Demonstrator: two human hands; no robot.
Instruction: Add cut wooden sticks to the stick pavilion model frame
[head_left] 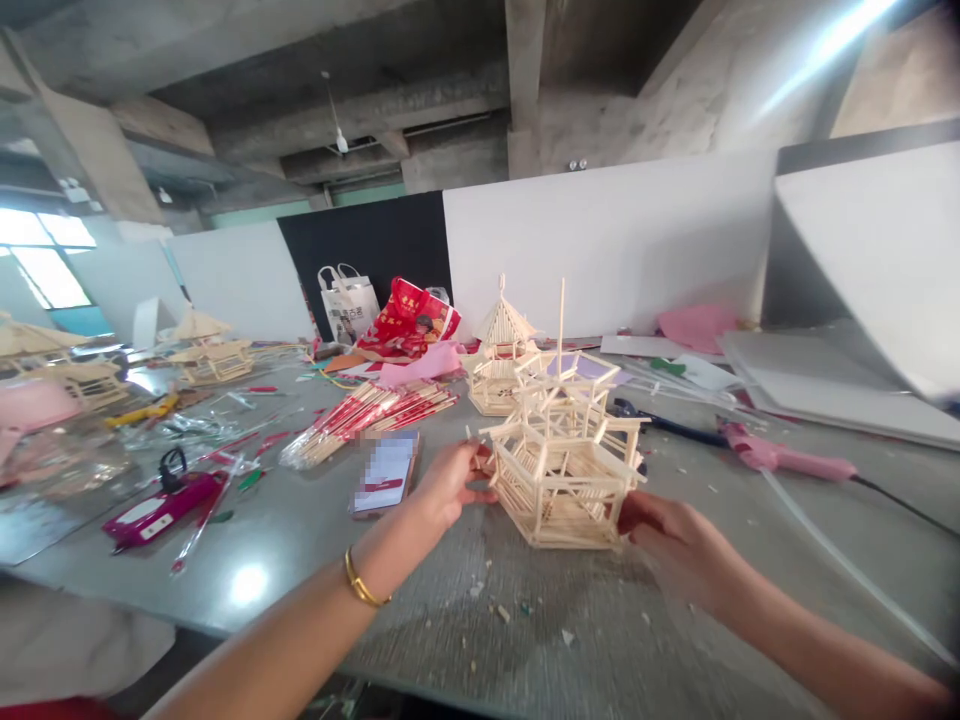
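Note:
A hexagonal pavilion model (564, 450) built of thin wooden sticks is held tilted above the grey table (420, 600), one long stick rising from its top. My left hand (448, 482) pinches its left edge with closed fingers. My right hand (664, 535) grips its lower right corner from below. A gold bangle sits on my left wrist.
A finished stick pavilion (501, 350) stands behind the held one. A phone (384, 473) and a bundle of wrapped chopsticks (364, 415) lie to the left, a pink glue gun (780, 457) with cable to the right. More models (210, 350) and bags sit further back.

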